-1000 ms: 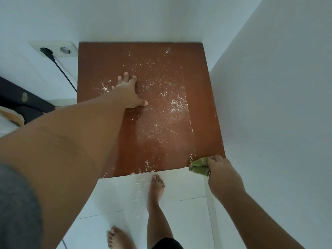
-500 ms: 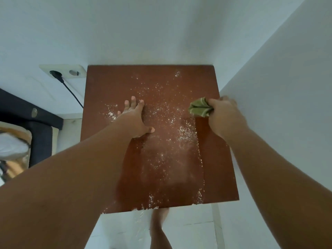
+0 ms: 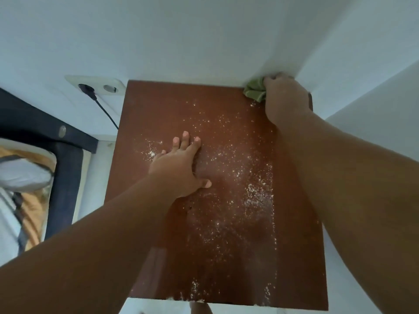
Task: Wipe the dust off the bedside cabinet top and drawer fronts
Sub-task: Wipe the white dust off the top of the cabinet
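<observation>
Head view: cabinet top (image 3: pixel 158 105) is the reference, a reddish-brown panel set into the corner where two white walls meet. Right hand (image 3: pixel 286 98) is stretched out to the panel's far right corner, knuckles up, fist clenched around a bunched green cloth (image 3: pixel 254 89); the cloth sticks out on the hand's inner side and sits on the panel against the back wall. Left hand (image 3: pixel 179 165) lies flat, palm down, near the panel's centre-left, fingers spread and pointing at the back wall, thumb out to the side, gripping nothing. White dust (image 3: pixel 251 189) is scattered over the middle of the panel, with clumps at the near edge; the strip along the right edge looks cleaner. Both forearms cover parts of the panel. Drawer fronts are out of sight. Wall socket (image 3: pixel 97 85) with a black plug sits just off the far left corner. A foot at the near edge is cut off by the frame.
</observation>
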